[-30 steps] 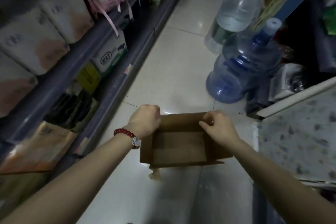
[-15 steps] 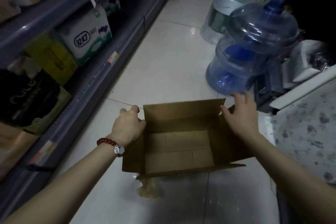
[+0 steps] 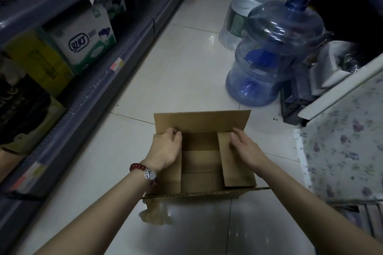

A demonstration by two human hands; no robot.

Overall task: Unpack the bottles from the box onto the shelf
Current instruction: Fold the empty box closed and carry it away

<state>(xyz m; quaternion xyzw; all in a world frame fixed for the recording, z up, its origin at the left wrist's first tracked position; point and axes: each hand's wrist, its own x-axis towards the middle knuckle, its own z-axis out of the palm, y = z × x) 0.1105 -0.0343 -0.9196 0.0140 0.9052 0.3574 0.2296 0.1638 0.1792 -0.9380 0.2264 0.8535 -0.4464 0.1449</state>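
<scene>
A brown cardboard box sits on the pale tiled floor in front of me, its inside showing only bare cardboard. My left hand lies flat on the left side flap, pressing it inward. My right hand rests on the right side flap, which is folded in over the opening. The far flap stands upright behind both hands. The grey shelf runs along the left. No bottles show in the box.
The shelf holds a white and green carton, a yellow pack and jars further back. Two large water jugs stand on the floor at the right. A patterned surface fills the right edge. Crumpled tape lies before the box.
The hands moved from the box's outer sides onto the side flaps, which have folded inward over the opening. The camera has moved closer and lower.
</scene>
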